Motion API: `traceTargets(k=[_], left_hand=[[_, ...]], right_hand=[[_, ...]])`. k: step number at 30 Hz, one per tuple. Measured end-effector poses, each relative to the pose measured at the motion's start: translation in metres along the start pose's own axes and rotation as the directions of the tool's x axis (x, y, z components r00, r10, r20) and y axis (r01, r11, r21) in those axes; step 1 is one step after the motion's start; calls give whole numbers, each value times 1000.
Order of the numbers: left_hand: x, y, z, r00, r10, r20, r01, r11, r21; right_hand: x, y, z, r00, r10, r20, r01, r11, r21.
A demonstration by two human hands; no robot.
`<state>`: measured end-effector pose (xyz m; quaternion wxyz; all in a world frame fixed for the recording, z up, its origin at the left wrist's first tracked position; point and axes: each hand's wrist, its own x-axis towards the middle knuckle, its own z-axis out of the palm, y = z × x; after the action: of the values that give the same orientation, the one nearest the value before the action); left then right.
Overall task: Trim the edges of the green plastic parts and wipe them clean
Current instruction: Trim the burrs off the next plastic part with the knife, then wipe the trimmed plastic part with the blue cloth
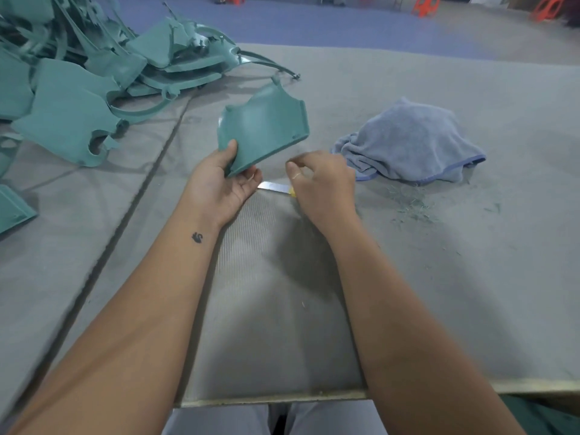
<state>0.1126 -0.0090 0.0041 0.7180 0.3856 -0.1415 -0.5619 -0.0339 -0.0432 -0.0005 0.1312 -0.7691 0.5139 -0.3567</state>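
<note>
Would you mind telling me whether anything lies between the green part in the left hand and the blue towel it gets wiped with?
Nothing visible does. The left hand holds the green part above the table, and the towel lies to its right across bare tabletop. The right hand, with a knife blade showing beside it, sits nearer the person, not between them.

One green part up, the rest heaped

We see a green plastic part (263,127) — curved, notched along its far edge — held tilted above the table; a pile of similar parts (94,67) lies far left, a crumpled blue-grey cloth (411,142) (dark-edged) to the right.
</note>
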Motion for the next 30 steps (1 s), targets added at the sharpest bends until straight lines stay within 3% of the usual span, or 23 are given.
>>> traceTargets(k=[3, 7, 9, 11, 13, 19, 22, 24, 26, 30], left_hand=[[2, -1, 1, 992, 127, -17, -124, 986, 114], [1, -3, 3, 983, 183, -19, -175, 963, 207], [0, -4, 4, 982, 191, -13, -182, 954, 240], [0, -5, 4, 981, 194, -4, -186, 949, 254], [0, -4, 4, 982, 190, 0, -184, 950, 251], [0, -3, 2, 984, 177, -4, -171, 959, 226], [0, -4, 2, 984, 178, -4, -172, 958, 231], [0, -4, 2, 984, 179, 0, -173, 955, 241], [0, -4, 2, 984, 177, 0, -172, 956, 238], [0, -4, 2, 984, 176, 14, -174, 954, 245]], right_hand=[[6, 9, -16, 980, -12, -198, -14, 992, -129], [10, 33, -39, 905, 138, -403, -256, 932, -255], [11, 43, -47, 890, 263, -372, -371, 892, -257], [10, 52, -50, 883, 400, -245, -456, 854, -251], [9, 59, -48, 869, 458, -186, -493, 830, -260], [10, 61, -45, 881, 296, -370, -410, 867, -282], [13, 51, -40, 964, 3, -267, -88, 948, -307], [12, 43, -32, 979, -130, -156, 71, 940, -334], [11, 40, -23, 989, -101, -111, 55, 931, -361], [11, 47, -18, 985, 157, -76, -174, 863, -474]])
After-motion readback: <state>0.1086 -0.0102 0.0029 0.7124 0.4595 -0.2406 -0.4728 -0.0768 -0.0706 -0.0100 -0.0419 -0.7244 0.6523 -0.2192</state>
